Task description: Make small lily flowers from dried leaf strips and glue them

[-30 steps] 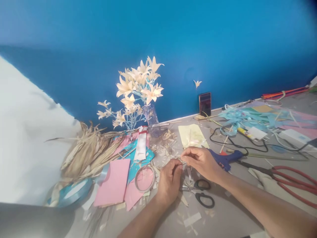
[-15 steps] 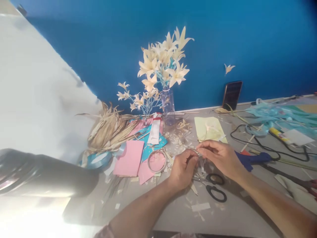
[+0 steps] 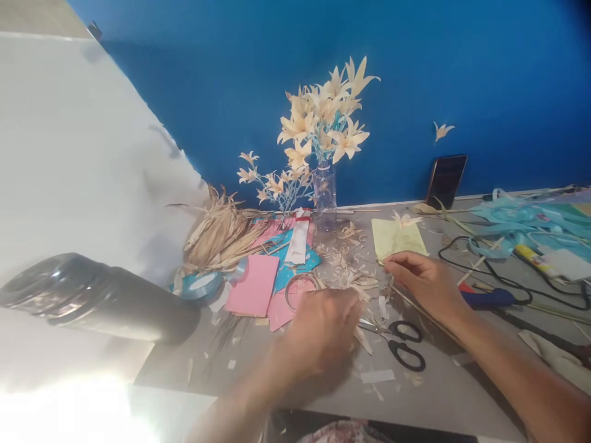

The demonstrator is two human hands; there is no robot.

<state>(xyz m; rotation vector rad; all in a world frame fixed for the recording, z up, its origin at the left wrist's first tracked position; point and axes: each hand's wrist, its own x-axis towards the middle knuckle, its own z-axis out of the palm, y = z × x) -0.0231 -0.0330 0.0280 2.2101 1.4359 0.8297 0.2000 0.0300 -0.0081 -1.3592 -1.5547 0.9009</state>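
Note:
My right hand [image 3: 422, 280] is closed in a pinch over the table. A small cream flower [image 3: 406, 220] stands out just above its fingers, against a yellow paper [image 3: 388, 237]; it seems held by a thin stem that hardly shows. My left hand [image 3: 325, 326] is smeared by motion, low over the table between the ring of tape [image 3: 287, 295] and the scissors [image 3: 401, 347]; its fingers cannot be made out. The black-handled scissors lie between my hands, blades partly behind my left hand. Pale scraps [image 3: 353, 271] are scattered beyond them.
A clear bottle [image 3: 325, 200] holds cream flowers [image 3: 318, 117] by the blue wall. Dried husks [image 3: 217, 237], pink paper [image 3: 253, 286], and a blue ribbon roll [image 3: 199, 287] are left. A phone [image 3: 447, 179], a blue glue gun [image 3: 489, 298], a black cord [image 3: 484, 275] and ribbons [image 3: 521, 215] are right.
My left hand has come away from my right and moved back to the left. The right hand and the flower have risen slightly. The view has shifted.

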